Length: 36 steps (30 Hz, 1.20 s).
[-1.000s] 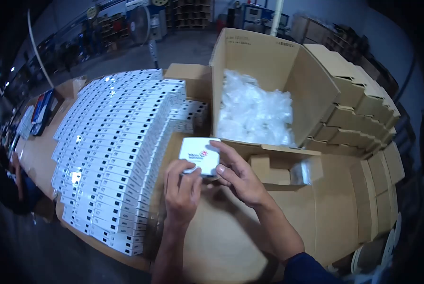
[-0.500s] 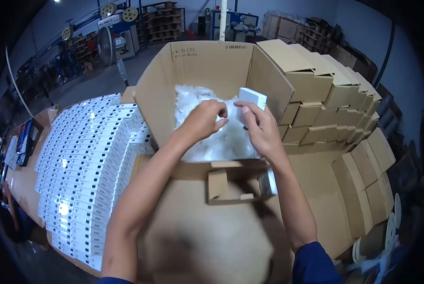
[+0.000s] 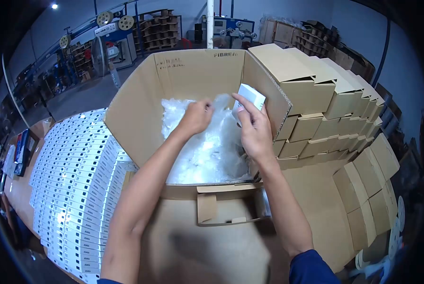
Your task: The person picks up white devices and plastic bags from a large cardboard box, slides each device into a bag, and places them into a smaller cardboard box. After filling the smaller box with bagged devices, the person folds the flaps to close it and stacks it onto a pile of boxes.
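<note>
My right hand (image 3: 255, 135) grips a small white box (image 3: 253, 97) near the right wall of a big open carton (image 3: 193, 71). The thumb lies on the box's near face and the index finger reaches along its top. My left hand (image 3: 198, 117) is closed in a pinch over the carton, slightly blurred, with thin clear plastic film (image 3: 221, 101) at its fingertips. Below both hands, crumpled clear plastic bags (image 3: 207, 156) fill the carton's bottom. In front of the carton lies a small open cardboard box (image 3: 231, 208), its right end partly hidden by my right forearm.
Rows of white boxes (image 3: 70, 189) are stacked at the left. Folded brown cardboard boxes (image 3: 311, 99) are piled at the right, and more stand (image 3: 370, 189) nearer to me. Reels and machinery (image 3: 112, 28) are in the background.
My left hand has moved slightly left, away from the white box, and clear film now shows between the hands. The white box is more tilted in my right hand. The camera view has shifted.
</note>
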Tool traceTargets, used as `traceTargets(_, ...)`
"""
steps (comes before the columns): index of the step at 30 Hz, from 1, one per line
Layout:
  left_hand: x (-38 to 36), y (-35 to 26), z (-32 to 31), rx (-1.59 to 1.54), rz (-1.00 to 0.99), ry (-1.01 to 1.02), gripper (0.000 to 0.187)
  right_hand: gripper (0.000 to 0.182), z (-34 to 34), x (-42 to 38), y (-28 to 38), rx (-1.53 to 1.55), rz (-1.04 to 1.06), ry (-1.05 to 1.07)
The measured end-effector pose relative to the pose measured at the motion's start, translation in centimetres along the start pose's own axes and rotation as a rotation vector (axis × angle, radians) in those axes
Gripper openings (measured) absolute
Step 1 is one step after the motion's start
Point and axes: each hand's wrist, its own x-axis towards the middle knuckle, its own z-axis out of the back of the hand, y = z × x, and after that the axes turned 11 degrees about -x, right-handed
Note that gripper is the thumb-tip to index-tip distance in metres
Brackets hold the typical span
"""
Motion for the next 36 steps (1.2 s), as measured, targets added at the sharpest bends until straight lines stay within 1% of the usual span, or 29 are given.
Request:
traceTargets(1,-0.1,-0.6,1.0,-0.055,0.064,-0.04,0.023,0.035,-0.4,0.1,-0.3,0.033,0.036,-0.03)
traceTargets(4,-1.4,-3.4,3.6,-0.403,0.213,-0.163,0.019,0.04,-0.3,0.2,0.9,-0.049,0.032,-0.049)
traceTargets(5,-2.2,-4.7,4.7,-0.46,0.212,-0.162,0.017,0.048,-0.5,0.5,0.5,-0.079,0.049,-0.075)
traceTargets(8,-5.9,-8.3,6.4,-0.638,0.115,-0.273,0.018,0.057,0.6,-0.3,3.2,-0.073,-0.058,0.019)
traceTargets(9,-7.5,-8.8,6.8,-0.569,0.093,-0.261,0.016,0.061,0.9,-0.8,4.1,0.072,-0.152,0.088)
traceTargets(12,-13.7,-12.9,5.9,-0.692,-0.019,-0.368,0.013,0.074,1.7,-3.6,6.4,0.507,-0.459,0.296)
traceTargets(13,-15.7,-14.5,5.4,-0.7,-0.026,-0.422,0.014,0.075,1.8,-5.2,6.8,0.652,-0.472,0.294)
traceTargets(14,-17.8,-16.1,4.8,-0.709,-0.028,-0.477,0.016,0.072,2.1,-7.1,8.0,0.714,-0.506,0.258)
traceTargets(15,-20.1,-17.3,4.1,-0.716,-0.029,-0.531,0.019,0.069,2.6,-9.1,9.3,0.683,-0.525,0.291)
traceTargets(16,-22.4,-17.8,3.4,-0.749,0.016,-0.555,0.026,0.066,3.2,-11.4,10.2,0.654,-0.546,0.321)
traceTargets(18,-26.2,-19.7,1.8,-0.79,0.065,-0.667,0.029,0.059,3.4,-16.4,9.8,0.389,-0.323,0.324)
traceTargets(19,-28.3,-20.1,1.2,-0.848,0.106,-0.657,0.03,0.051,3.3,-18.8,10.1,0.239,-0.235,0.252)
traceTargets(20,-30.2,-20.3,0.5,-0.908,0.145,-0.653,0.032,0.046,3.3,-20.7,10.8,0.292,-0.284,0.222)
traceTargets(22,-33.4,-20.9,-0.7,-0.968,0.23,-0.654,0.034,0.04,4.5,-23.7,11.6,0.17,-0.305,0.235)
traceTargets(23,-34.8,-21.2,-1.1,-0.965,0.28,-0.654,0.035,0.044,4.6,-25.3,11.4,0.192,-0.283,0.198)
traceTargets(25,-38.1,-20.9,-2.0,-0.893,0.378,-0.62,0.033,0.047,5.8,-27.5,12.3,0.177,-0.262,0.245)
traceTargets(26,-39.2,-20.9,-2.3,-0.914,0.398,-0.609,0.032,0.049,6.2,-28.2,12.6,0.169,-0.243,0.262)
traceTargets(27,-40.0,-21.2,-2.6,-0.938,0.414,-0.594,0.031,0.053,6.3,-29.0,12.5,0.006,-0.098,0.227)
traceTargets(28,-40.7,-21.7,-2.7,-0.964,0.43,-0.575,0.031,0.052,6.6,-29.8,12.7,0.002,-0.118,0.22)
traceTargets(29,-41.4,-22.1,-2.7,-0.893,0.464,-0.532,0.03,0.05,6.8,-30.4,13.0,-0.003,-0.139,0.213)
traceTargets(30,-41.8,-22.3,-2.8,-0.962,0.495,-0.498,0.033,0.048,6.9,-30.8,13.2,-0.007,-0.159,0.205)
traceTargets(31,-42.2,-22.7,-2.7,-1.03,0.53,-0.464,0.036,0.037,6.8,-31.0,13.1,-0.007,-0.172,0.173)
traceTargets(32,-42.4,-23.2,-2.5,-1.1,0.566,-0.43,0.04,0.033,7.0,-31.1,12.8,-0.02,-0.157,0.193)
traceTargets(33,-43.2,-23.0,-2.3,-1.211,0.461,-0.392,0.057,0.029,7.4,-30.9,12.4,-0.034,-0.14,0.212)
traceTargets(34,-43.4,-22.6,-1.4,-1.098,0.41,-0.428,0.061,0.026,7.8,-30.6,11.9,-0.048,-0.12,0.229)
traceTargets(35,-43.7,-22.4,0.0,-0.985,0.361,-0.462,0.066,0.021,8.3,-30.5,11.7,-0.101,-0.048,0.238)
traceTargets(36,-44.2,-22.5,0.9,-0.868,0.32,-0.496,0.071,0.022,9.0,-30.3,11.5,-0.078,-0.051,0.329)
